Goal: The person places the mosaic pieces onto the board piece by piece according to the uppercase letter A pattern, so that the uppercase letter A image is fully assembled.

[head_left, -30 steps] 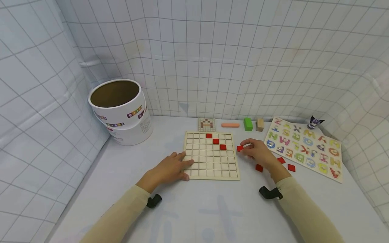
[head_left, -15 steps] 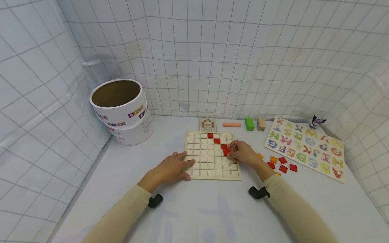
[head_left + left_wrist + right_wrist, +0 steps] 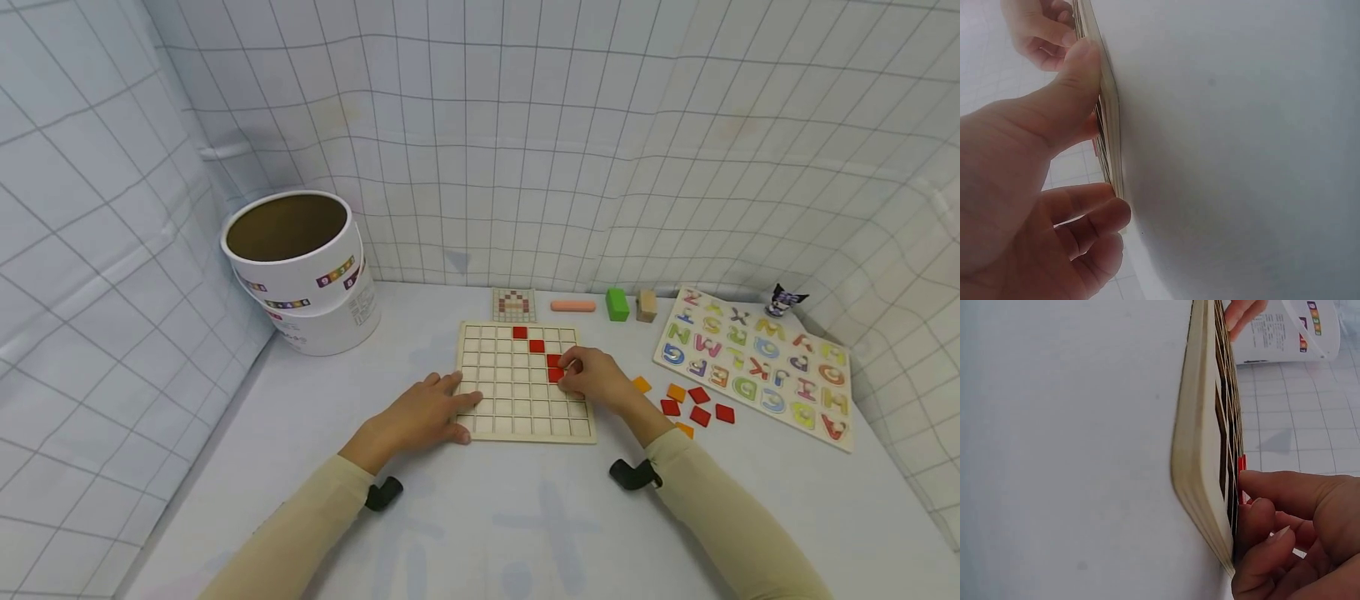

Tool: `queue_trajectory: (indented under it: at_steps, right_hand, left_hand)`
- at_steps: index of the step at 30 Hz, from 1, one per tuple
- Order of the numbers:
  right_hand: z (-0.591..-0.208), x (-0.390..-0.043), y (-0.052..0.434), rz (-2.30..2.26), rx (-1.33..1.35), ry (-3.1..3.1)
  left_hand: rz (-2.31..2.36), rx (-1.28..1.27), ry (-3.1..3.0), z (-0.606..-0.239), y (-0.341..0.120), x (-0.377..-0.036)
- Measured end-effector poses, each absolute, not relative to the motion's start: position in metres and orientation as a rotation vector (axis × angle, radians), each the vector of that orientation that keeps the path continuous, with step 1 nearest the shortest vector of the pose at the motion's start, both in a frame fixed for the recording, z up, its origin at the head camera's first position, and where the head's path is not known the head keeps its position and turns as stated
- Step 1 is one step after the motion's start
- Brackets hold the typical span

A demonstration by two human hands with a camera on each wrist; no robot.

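A pale wooden grid board (image 3: 513, 408) lies flat on the table, with red square tiles stepping down to the right in its upper cells. My left hand (image 3: 423, 412) rests on the board's left side; its thumb and fingers press the frame in the left wrist view (image 3: 1107, 106). At the board's right side my right hand (image 3: 596, 379) pinches a red tile (image 3: 555, 375) over a cell just below another red tile (image 3: 553, 360). In the right wrist view, the thumb and fingers partly hide a red tile (image 3: 1242, 464) at the board's surface.
Loose red tiles (image 3: 700, 416) and orange tiles (image 3: 677, 392) lie right of the board. Behind it are a small pattern card (image 3: 513, 306), a pink stick (image 3: 573, 306), a green block (image 3: 617, 305) and a wooden block (image 3: 646, 306). A letter puzzle (image 3: 750, 358) and white bucket (image 3: 322, 308) flank them.
My right hand has moved left from beside the board onto its right side, bringing the red tile to a cell below the others. My left hand has stayed in place.
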State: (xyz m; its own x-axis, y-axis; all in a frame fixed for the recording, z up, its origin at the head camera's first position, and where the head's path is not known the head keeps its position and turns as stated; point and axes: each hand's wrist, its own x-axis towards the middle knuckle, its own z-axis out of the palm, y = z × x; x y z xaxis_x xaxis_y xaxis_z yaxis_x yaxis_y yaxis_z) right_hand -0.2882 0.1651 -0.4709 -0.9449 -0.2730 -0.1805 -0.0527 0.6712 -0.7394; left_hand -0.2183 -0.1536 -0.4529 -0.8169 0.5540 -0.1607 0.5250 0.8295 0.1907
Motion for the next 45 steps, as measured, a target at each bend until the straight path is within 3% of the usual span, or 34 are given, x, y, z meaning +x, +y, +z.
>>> queue_trajectory:
  at_steps: [5,11,19,32,45]
  right_hand:
    - [-0.46,-0.283,0.184,-1.217,-0.297,2.587]
    - [-0.443,-0.264,0.241,-1.272,-0.257,2.574]
    - [-0.451,-0.237,0.289,-1.218,-0.206,2.546]
    - [-0.466,-0.234,0.281,-0.936,-0.305,2.675]
    - [-0.466,-0.235,0.277,-0.932,-0.341,2.657]
  left_hand:
    - [0.205,0.848,2.793,-0.451,-0.154,-0.219]
    - [0.208,0.864,2.792,-0.45,-0.152,-0.221]
    - [0.209,0.847,2.804,-0.453,-0.154,-0.218]
    - [0.22,0.845,2.798,-0.451,-0.155,-0.216]
    - [0.227,0.859,2.79,-0.45,-0.156,-0.217]
